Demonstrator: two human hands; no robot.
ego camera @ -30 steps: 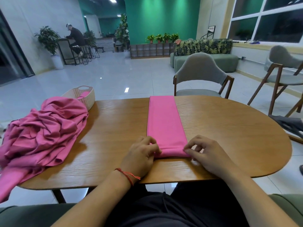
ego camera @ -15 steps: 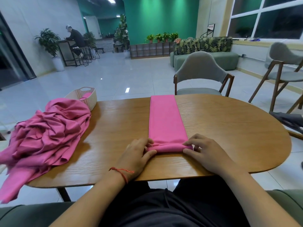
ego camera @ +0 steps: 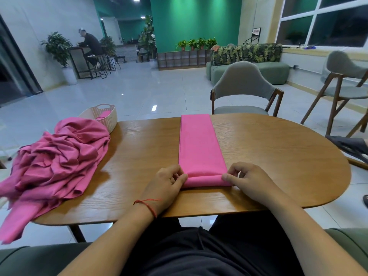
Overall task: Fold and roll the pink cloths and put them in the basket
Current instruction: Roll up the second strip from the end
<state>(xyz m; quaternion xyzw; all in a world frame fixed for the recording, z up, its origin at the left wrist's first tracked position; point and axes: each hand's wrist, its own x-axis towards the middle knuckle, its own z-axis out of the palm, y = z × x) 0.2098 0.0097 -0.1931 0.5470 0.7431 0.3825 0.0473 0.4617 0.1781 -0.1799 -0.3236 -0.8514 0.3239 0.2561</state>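
Cloth [ego camera: 199, 144], folded to a strip, is lying along the surface [ego camera: 278, 156]; my left hand [ego camera: 167, 184] and right hand [ego camera: 251, 182] are pinching its rolled near end in curled fingers [ego camera: 226, 177]. I am judging both sides should be advancing together, tight, edges flush.

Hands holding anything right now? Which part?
Both hold the folded pink cloth at its near, rolled end: left hand pinches the roll's left end, right hand its right end.
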